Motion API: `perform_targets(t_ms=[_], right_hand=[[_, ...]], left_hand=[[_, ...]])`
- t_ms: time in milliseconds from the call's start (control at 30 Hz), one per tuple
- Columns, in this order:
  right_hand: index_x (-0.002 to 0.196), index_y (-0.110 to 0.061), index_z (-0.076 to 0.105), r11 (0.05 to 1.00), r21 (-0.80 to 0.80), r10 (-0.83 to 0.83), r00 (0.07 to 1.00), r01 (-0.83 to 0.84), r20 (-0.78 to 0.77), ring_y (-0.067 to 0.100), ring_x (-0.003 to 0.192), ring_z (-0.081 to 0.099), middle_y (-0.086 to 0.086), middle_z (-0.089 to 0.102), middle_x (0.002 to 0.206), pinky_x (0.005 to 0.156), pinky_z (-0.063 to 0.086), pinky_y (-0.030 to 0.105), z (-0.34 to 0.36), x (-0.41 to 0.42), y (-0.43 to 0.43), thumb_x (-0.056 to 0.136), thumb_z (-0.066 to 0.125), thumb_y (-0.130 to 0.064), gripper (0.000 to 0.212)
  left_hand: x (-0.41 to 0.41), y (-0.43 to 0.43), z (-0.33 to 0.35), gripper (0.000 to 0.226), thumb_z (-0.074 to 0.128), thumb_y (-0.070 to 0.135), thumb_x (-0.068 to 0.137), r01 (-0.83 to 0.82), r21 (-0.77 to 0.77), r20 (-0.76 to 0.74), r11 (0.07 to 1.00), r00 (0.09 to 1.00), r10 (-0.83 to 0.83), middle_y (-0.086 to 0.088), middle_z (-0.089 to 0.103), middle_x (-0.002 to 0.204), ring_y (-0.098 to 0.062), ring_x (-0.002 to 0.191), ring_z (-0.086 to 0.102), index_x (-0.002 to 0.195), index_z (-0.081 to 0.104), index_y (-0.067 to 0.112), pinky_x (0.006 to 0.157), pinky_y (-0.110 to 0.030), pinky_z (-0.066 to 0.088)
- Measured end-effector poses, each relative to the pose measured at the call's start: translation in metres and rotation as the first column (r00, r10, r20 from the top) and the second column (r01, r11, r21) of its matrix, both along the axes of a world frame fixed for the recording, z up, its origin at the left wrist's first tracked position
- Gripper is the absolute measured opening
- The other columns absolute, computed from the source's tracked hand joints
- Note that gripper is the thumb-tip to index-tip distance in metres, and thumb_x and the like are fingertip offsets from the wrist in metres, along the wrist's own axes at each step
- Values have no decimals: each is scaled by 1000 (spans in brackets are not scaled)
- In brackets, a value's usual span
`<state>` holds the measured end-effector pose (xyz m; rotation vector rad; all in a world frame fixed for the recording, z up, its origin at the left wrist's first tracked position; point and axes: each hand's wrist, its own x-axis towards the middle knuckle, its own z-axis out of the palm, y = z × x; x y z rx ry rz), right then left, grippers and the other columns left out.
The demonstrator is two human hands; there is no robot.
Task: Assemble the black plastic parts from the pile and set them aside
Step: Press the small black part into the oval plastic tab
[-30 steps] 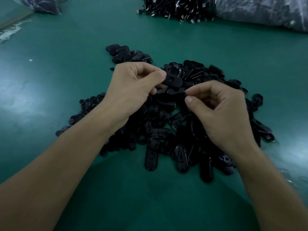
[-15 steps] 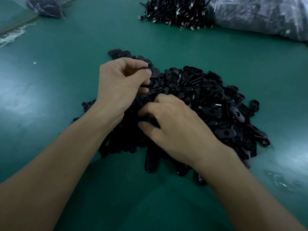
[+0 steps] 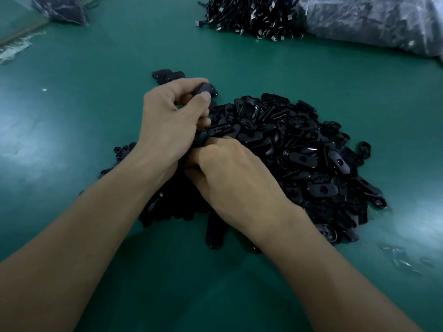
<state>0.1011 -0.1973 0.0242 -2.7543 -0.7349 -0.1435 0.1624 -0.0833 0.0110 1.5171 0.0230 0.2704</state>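
Observation:
A big pile of black oval plastic parts (image 3: 299, 159) lies on the green table (image 3: 96, 116). My left hand (image 3: 167, 125) is raised over the pile's left side and pinches one black oval part (image 3: 206, 88) between thumb and fingers. Just beyond it a small group of set-aside black parts (image 3: 167, 75) sits on the table. My right hand (image 3: 235, 173) lies knuckles up on the pile's near left part, fingers curled down into the parts. Whether those fingers hold a piece is hidden.
A heap of black USB cables (image 3: 251, 15) lies at the back. A clear plastic bag (image 3: 374, 20) fills the back right corner, another bag (image 3: 62, 8) the back left. Small clear scraps (image 3: 402, 257) lie at the right.
My left hand carried its part left and away from me, toward the set-aside group. My right hand dropped from mid-air onto the pile and dug its fingers in.

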Motion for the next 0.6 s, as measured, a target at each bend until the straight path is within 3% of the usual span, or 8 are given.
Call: perform_targets(t_ms=[100, 233, 367, 467, 600], right_hand=[[104, -19, 67, 997, 74, 0, 1000, -1, 18, 22, 93, 55, 0, 60, 98, 76, 46, 34, 0, 1, -3, 102, 50, -27, 19], [92, -18, 74, 924, 376, -50, 997, 69, -61, 16, 76, 63, -4, 68, 84, 73, 54, 38, 4, 7, -20, 93, 61, -22, 14], [85, -22, 78, 780, 601, -139, 985, 172, -101, 3, 71, 67, -14, 72, 76, 69, 54, 20, 0, 11, -52, 88, 71, -17, 10], [83, -24, 78, 659, 717, -156, 974, 227, -165, 5, 68, 68, -12, 73, 73, 65, 52, 19, -6, 9, -68, 87, 75, -13, 12], [84, -18, 76, 466, 850, -112, 969, 247, -221, 3, 59, 63, -4, 73, 69, 57, 48, 13, -9, 7, -77, 86, 76, -6, 13]], left_hand=[[-1, 1, 1, 15, 67, 12, 94, -20, 25, 22, 999, 1000, 19, 3, 64, 80, -4, 70, 60, 94, 73, 26, 67, -18, 52], [-3, 3, 3, 16, 77, 12, 82, 4, -13, 31, 1000, 1000, -4, 4, 73, 78, -6, 70, 67, 84, 72, 26, 63, -17, 52], [-6, -3, 1, 23, 79, 13, 76, 125, 17, -2, 992, 992, -125, 6, 71, 68, -9, 61, 64, 92, 66, 24, 57, -19, 52], [-12, -9, 1, 27, 75, 5, 86, 238, 87, -5, 967, 971, -239, 7, 71, 68, -11, 66, 69, 109, 69, 18, 64, -22, 57], [-18, -11, 2, 15, 75, 4, 87, 277, 147, -20, 950, 961, -277, 1, 73, 70, -14, 67, 73, 97, 74, 15, 65, -24, 60]])
